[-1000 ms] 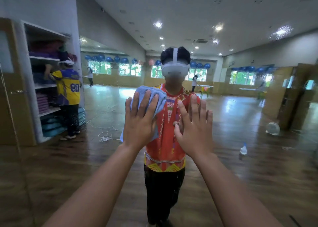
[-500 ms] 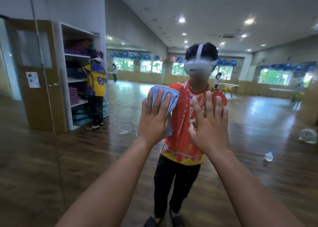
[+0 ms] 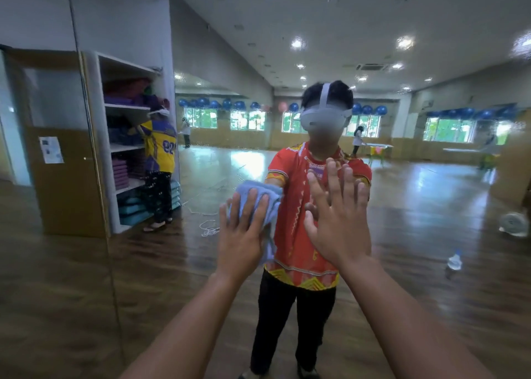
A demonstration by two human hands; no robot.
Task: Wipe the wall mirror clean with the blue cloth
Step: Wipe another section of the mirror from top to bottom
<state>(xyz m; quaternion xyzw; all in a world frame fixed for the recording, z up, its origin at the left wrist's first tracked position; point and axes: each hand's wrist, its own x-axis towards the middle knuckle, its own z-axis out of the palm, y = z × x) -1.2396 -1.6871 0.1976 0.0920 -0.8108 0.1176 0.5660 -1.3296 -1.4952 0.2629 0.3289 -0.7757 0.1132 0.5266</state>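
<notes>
The wall mirror (image 3: 431,235) fills the whole view and reflects a large hall and a person in a red shirt facing me. My left hand (image 3: 241,235) presses the folded blue cloth (image 3: 258,194) flat against the glass with straight, spread fingers. The cloth sticks out above and to the right of the fingers. My right hand (image 3: 337,217) lies flat on the mirror just right of the cloth, fingers straight and pointing up. Its reflection shows behind it.
A vertical seam (image 3: 94,177) between mirror panels runs down the left side. Reflected in the glass are a white shelf unit (image 3: 126,140) with mats, a person in a yellow jersey (image 3: 159,160), a wooden door (image 3: 63,177), a bottle (image 3: 454,261) and a fan (image 3: 514,223) on the floor.
My left hand has slid the cloth down the glass and a little left. My view has shifted, so the seam and door show further right. The right hand stays flat on the mirror.
</notes>
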